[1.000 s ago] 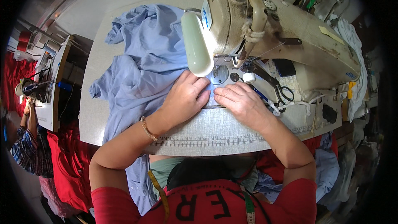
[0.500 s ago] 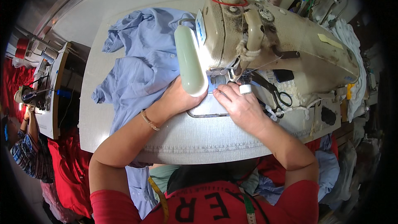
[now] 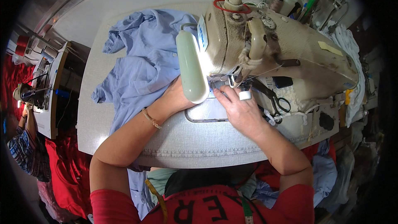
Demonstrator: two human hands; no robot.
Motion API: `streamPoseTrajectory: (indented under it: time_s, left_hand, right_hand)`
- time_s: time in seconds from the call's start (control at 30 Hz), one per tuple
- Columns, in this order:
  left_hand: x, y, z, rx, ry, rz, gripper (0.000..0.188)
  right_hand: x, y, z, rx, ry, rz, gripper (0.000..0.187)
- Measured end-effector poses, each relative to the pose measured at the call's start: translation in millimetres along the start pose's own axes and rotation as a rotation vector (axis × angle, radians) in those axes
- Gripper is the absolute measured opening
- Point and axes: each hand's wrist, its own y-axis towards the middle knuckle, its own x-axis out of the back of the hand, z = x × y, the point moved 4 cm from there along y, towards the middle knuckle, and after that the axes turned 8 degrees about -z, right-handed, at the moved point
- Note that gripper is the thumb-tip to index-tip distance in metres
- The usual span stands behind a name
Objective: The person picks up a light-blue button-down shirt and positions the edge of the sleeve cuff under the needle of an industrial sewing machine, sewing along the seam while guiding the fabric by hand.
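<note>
My left hand (image 3: 176,97) lies flat on the blue shirt (image 3: 143,64), part-hidden behind the lamp (image 3: 190,68); my right hand (image 3: 238,108) presses cloth flat beside the sewing machine (image 3: 273,45) needle on the surface (image 3: 95,99).

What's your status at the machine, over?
Left hand flat on blue shirt, fingers hidden behind lamp. Right hand pressing fabric beside the needle area. Sewing machine head blocks the needle view; scissors lie right.
</note>
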Motion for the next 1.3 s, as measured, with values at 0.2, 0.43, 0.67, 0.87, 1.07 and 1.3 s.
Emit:
streamPoseTrajectory:
  time_s: [0.2,0.43,0.67,0.87,1.07,1.3]
  left_hand:
    - [4,3,-6,0.055,-0.022,-0.010,0.029]
    - [0,3,-2,0.117,-0.005,-0.020,0.029]
    - [3,-2,-4,-0.033,-0.009,-0.088,0.024]
    - [8,-16,-16,-0.211,0.029,-0.016,0.017]
    - [13,-16,-25,-0.335,0.086,-0.039,0.019]
    - [16,-17,-28,-0.361,0.071,-0.078,0.020]
  right_hand:
    - [2,2,0,-0.018,0.014,0.004,0.038]
    - [0,0,0,-0.053,0.063,0.021,0.035]
    - [3,-1,1,-0.049,0.005,0.028,0.038]
    - [2,-2,-1,-0.096,0.064,0.010,0.036]
    - [-1,-2,-1,-0.115,0.118,-0.011,0.033]
    - [-3,-2,-3,-0.128,0.127,0.002,0.034]
